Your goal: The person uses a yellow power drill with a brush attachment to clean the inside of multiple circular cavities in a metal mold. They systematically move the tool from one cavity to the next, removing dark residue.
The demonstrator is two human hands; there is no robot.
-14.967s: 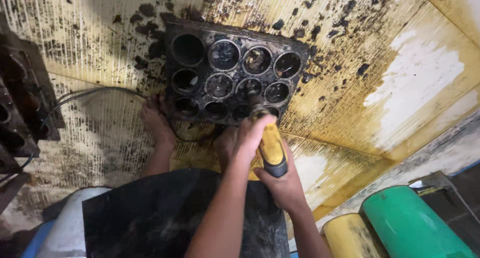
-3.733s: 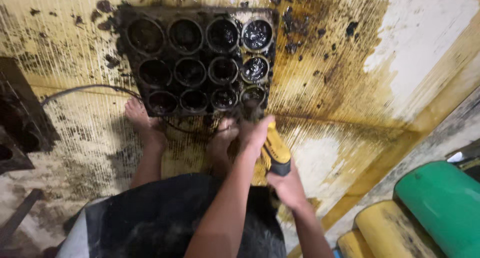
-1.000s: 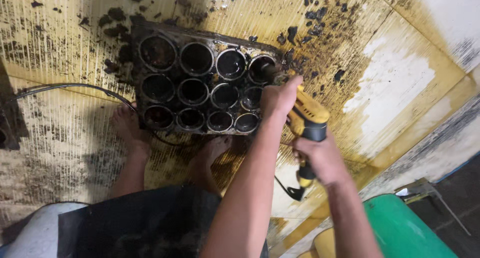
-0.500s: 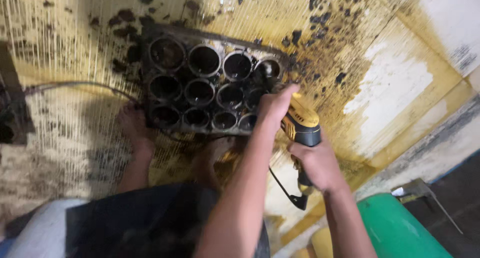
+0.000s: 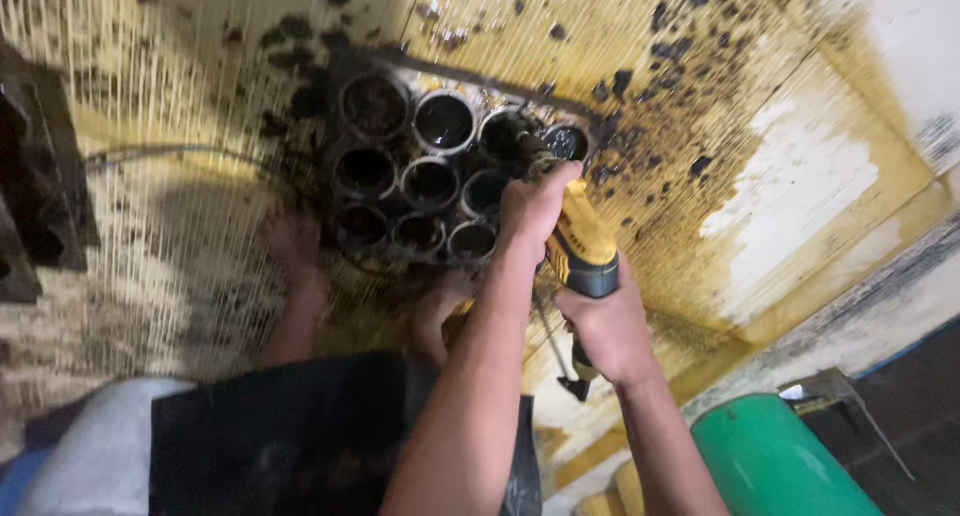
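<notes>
A black, grimy metal block (image 5: pixel 405 146) with several round bores lies on the stained yellow floor. Both my hands hold a yellow power tool (image 5: pixel 585 246). My left hand (image 5: pixel 530 206) wraps its front end, right at the block's upper right bore (image 5: pixel 562 141). My right hand (image 5: pixel 605 326) grips the rear handle, with a cord (image 5: pixel 560 351) hanging below it. The tool's tip is hidden behind my left hand. My bare feet (image 5: pixel 295 246) rest against the block's near edge.
A dark metal part (image 5: pixel 40 186) stands at the left edge, with a cable (image 5: pixel 170 154) running from it toward the block. A green cylinder (image 5: pixel 770 456) lies at the bottom right. A black apron (image 5: pixel 280 436) covers my lap. Black debris spots the floor.
Over the last second both hands moved the tool a little up along the block's right side, to the upper right bore. The feet stayed put.
</notes>
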